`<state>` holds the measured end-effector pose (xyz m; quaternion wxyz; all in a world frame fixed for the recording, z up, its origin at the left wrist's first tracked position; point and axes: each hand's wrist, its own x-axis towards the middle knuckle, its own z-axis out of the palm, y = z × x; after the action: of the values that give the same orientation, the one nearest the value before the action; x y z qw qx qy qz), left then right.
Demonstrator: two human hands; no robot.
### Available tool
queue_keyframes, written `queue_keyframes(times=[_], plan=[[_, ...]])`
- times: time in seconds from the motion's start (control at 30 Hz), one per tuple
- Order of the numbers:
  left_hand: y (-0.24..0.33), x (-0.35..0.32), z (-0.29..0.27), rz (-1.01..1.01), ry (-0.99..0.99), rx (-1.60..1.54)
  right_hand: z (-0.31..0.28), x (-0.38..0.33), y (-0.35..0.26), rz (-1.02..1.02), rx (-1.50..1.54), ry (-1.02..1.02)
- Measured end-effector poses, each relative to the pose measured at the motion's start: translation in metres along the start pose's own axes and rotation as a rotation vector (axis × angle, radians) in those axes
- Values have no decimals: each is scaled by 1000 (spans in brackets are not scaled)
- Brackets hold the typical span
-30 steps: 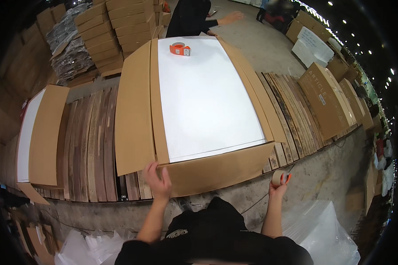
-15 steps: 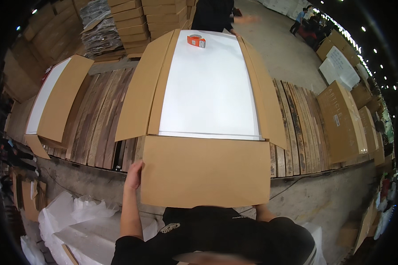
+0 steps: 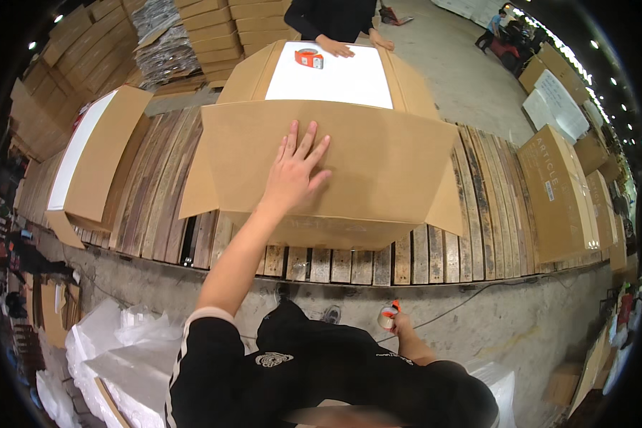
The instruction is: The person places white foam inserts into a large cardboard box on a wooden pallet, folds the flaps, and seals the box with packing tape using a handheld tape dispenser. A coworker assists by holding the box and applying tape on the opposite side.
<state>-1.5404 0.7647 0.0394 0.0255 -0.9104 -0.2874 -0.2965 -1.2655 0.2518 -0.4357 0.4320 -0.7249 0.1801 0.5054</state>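
A large cardboard box stands on wooden slats in front of me. Its near flap is folded inward over the white sheet that covers the contents. On that flap my left hand lies flat, fingers spread. Low at my right side, my right hand is closed on a tape dispenser with orange parts and a roll of tape. Another orange tape dispenser rests on the white sheet near the far end. The box's side flaps stick outward.
Across the box a co-worker's hand rests at the far end. Another open box stands left on the slatted platform, and closed boxes stand right. White wrapping lies at lower left. A cable crosses the floor.
The near flap has swung up and inward onto the white sheet. My left hand moved from its edge to its top. The tape dispenser in my right hand came into view. The co-worker leaned in.
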Motion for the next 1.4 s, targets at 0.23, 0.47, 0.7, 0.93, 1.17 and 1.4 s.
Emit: queue_keyframes(times=[0.23,0.47,0.7,0.93,1.17,1.4], plan=[[-68,47,140,-260,-464,6,-6,-33,26,44,-175,190],[-83,99,190,-310,-495,-14,23,-66,28,-93,497,317],[-92,120,201,-271,-497,-72,100,-174,-194,-891,809,567],[-92,120,202,-263,-502,-65,190,-308,-426,-1368,688,229],[-87,126,204,-295,-490,-36,313,-218,-580,-1407,413,84],[-94,128,209,-305,-465,-27,365,-153,-573,-1492,163,-7]])
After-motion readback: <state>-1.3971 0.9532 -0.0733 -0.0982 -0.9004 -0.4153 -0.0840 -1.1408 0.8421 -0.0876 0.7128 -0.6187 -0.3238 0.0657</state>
